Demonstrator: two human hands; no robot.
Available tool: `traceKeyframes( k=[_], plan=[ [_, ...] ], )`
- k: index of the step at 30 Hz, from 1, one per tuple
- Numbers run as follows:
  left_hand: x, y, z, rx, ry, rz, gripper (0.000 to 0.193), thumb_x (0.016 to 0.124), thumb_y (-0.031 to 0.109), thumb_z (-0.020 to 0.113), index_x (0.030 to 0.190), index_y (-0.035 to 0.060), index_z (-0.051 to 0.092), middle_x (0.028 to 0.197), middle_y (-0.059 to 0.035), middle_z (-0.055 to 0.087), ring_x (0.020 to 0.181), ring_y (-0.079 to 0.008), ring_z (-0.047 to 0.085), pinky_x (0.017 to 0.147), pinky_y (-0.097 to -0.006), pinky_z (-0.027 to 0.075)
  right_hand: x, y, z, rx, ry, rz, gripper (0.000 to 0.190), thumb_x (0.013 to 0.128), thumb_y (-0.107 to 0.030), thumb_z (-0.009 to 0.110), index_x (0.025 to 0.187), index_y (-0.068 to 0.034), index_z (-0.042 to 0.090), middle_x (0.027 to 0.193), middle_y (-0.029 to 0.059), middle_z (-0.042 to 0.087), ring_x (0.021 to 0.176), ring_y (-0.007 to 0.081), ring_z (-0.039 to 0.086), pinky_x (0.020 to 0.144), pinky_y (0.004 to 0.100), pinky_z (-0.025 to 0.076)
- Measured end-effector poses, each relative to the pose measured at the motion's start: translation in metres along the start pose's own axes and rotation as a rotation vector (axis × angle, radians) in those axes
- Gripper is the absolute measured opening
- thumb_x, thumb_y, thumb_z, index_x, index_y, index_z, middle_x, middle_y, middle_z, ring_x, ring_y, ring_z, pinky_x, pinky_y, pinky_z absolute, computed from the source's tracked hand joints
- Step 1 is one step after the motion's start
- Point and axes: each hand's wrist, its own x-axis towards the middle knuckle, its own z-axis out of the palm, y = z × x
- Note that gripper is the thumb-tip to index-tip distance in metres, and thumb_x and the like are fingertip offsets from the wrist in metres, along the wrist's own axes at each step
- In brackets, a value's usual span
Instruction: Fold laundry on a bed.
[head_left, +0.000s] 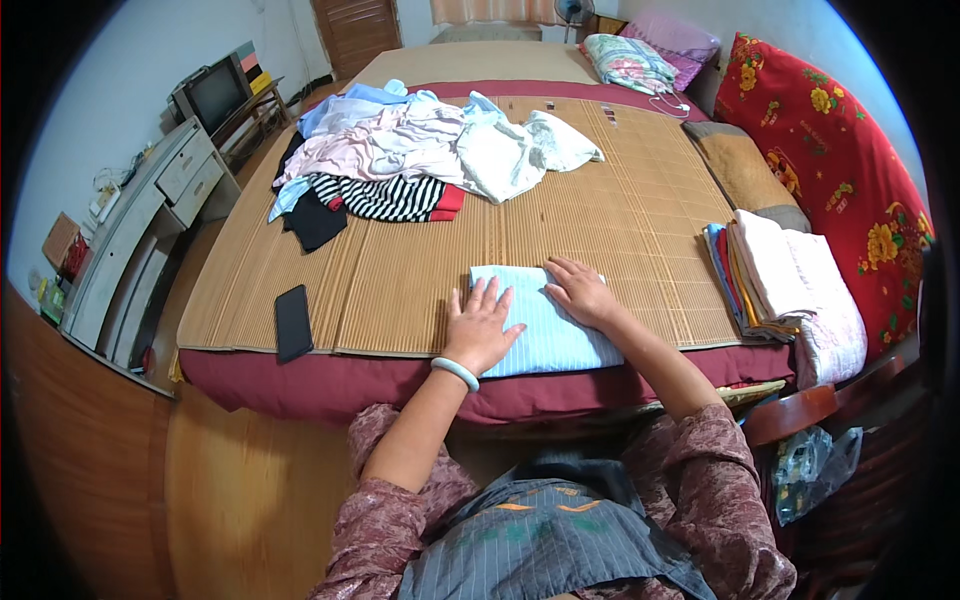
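A light-blue striped garment (555, 337), folded into a flat rectangle, lies at the near edge of the bed before me. My left hand (481, 326) rests palm down on its left side, fingers spread. Across its upper right part lies my right hand (581, 291), also palm down, with the fingers angled to the left. Neither hand grips the cloth. A pale bangle (455, 373) circles my left wrist. Under the garment are the bamboo mat (405, 300) and, at the front, the dark red bedding (315, 382).
A loose heap of clothes (382, 142) lies on the far left of the mat. Folded clothes (765, 270) are stacked at the right edge, beside a red floral cushion (825, 165). A black smartphone (293, 322) lies left of my hands. A dresser (142, 232) stands along the left wall.
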Motion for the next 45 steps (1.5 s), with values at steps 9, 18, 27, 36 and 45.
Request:
traceKeyframes(
  k=[9, 18, 27, 36, 45],
  plan=[
    [0.001, -0.032, -0.019, -0.138, -0.128, -0.227, 0.067, 0.102, 0.049, 0.042, 0.159, 0.0168, 0.027, 0.165, -0.0122, 0.025, 0.151, -0.0390, 0.021, 0.119, -0.0629, 0.017, 0.008, -0.014, -0.042, 0.026, -0.211, 0.085, 0.061, 0.090, -0.046, 0.067, 0.128, 0.001, 0.060, 0.129, 0.0203, 0.062, 0.118, 0.0349, 0.060, 0.102, 0.0430, 0.048],
    [-0.001, -0.043, -0.028, -0.181, -0.185, -0.245, 0.065, 0.101, 0.051, 0.043, 0.152, 0.0111, 0.042, 0.165, -0.0138, 0.025, 0.152, -0.0393, 0.020, 0.120, -0.0609, 0.017, 0.047, -0.011, -0.055, 0.249, -0.733, 0.446, 0.078, 0.072, -0.060, 0.084, 0.123, -0.003, 0.068, 0.114, 0.0186, 0.071, 0.105, 0.0349, 0.069, 0.092, 0.0437, 0.055],
    [0.008, -0.056, -0.023, -0.242, -0.144, -0.131, 0.059, 0.099, 0.052, 0.043, 0.143, 0.0132, 0.054, 0.158, -0.0154, 0.038, 0.144, -0.0394, 0.035, 0.116, -0.0552, 0.029, 0.043, -0.003, -0.052, 0.496, -0.783, 0.360, 0.079, 0.067, -0.056, 0.086, 0.122, -0.002, 0.069, 0.115, 0.0182, 0.072, 0.103, 0.0322, 0.069, 0.091, 0.0429, 0.055],
    [0.014, -0.087, 0.002, -0.445, -0.136, -0.090, 0.061, 0.106, 0.049, 0.032, 0.145, 0.0057, 0.052, 0.159, -0.0178, 0.036, 0.149, -0.0367, 0.027, 0.121, -0.0435, 0.023, 0.010, 0.019, -0.122, 0.704, -0.565, 0.380, 0.067, 0.077, -0.040, 0.086, 0.129, -0.004, 0.064, 0.118, 0.0174, 0.070, 0.107, 0.0315, 0.069, 0.093, 0.0437, 0.056],
    [0.011, -0.087, -0.002, -0.344, -0.113, -0.056, 0.058, 0.105, 0.043, 0.039, 0.147, 0.0053, 0.048, 0.161, -0.0182, 0.033, 0.151, -0.0352, 0.025, 0.122, -0.0428, 0.021, -0.045, 0.123, -0.272, 0.435, -0.125, 0.711, 0.067, 0.079, -0.045, 0.083, 0.126, -0.001, 0.066, 0.112, 0.0178, 0.070, 0.103, 0.0277, 0.069, 0.086, 0.0416, 0.058]
  ],
)
